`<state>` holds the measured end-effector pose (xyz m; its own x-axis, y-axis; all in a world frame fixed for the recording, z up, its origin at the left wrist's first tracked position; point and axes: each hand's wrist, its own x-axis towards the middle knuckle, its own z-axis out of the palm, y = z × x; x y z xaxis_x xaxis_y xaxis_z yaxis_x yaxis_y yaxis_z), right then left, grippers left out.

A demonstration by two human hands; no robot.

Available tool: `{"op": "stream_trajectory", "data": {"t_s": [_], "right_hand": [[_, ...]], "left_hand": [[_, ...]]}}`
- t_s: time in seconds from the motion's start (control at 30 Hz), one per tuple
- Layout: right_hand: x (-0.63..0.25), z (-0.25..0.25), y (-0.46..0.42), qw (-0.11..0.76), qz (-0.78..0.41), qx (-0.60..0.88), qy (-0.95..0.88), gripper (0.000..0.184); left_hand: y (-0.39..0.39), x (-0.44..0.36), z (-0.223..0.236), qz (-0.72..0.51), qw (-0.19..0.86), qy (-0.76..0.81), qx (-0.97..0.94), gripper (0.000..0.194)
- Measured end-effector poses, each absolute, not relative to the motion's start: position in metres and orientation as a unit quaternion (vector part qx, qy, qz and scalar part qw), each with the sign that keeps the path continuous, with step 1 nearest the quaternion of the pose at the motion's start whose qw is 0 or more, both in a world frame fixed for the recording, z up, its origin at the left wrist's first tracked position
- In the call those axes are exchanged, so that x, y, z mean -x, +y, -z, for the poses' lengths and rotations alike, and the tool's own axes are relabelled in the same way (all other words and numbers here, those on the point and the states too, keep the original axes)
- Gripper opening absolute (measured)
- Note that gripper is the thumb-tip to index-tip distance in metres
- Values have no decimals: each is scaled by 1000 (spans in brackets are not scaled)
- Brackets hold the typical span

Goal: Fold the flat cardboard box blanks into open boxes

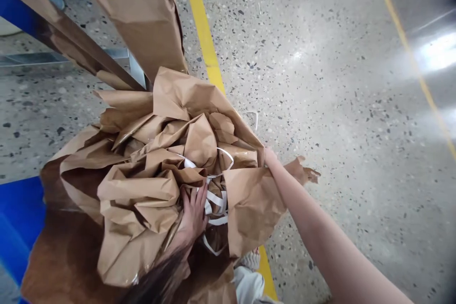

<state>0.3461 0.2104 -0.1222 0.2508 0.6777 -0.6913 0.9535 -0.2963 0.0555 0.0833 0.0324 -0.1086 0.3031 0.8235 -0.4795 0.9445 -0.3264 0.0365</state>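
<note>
A big bundle of crumpled brown paper [149,171] fills the middle of the head view, with white plastic straps [215,199] tangled in it. My left hand [192,213] lies flat on the paper beside the straps, fingers stretched out. My right arm reaches in from the lower right. My right hand [270,156] is at the bundle's right edge, and its fingers are hidden behind a paper flap [249,209].
More brown paper [142,14] hangs over a metal frame [89,54] at the upper left. Blue parts [17,218] stand at the left. A yellow floor line [204,33] runs under the bundle, and speckled grey floor [338,104] spreads to the right. A shoe [249,261] shows below.
</note>
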Motion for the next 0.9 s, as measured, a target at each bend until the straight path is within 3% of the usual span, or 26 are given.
{"op": "stream_trajectory", "data": {"t_s": [0.13,0.37,0.47,0.6,0.7,0.77,0.9], "right_hand": [[-351,113,198,201,273,-785,518,24],[-311,-65,185,25,221,-721,656,37],[-262,-111,156,20,264,-617,741,24],[-204,-116,127,71,317,-503,801,14],[-184,-113,120,120,315,-508,793,32],[-182,-114,118,148,298,-534,777,45],[-189,-104,115,169,289,-529,779,48]], "left_hand": [[32,-85,100,181,190,561,-785,86],[24,-99,15,117,207,587,-774,74],[14,-97,-36,73,186,592,-781,67],[-16,-69,-94,31,157,590,-792,54],[-38,-37,-125,32,112,692,-712,46],[-42,-21,-133,52,111,776,-619,54],[-20,-11,-104,77,194,808,-552,71]]}}
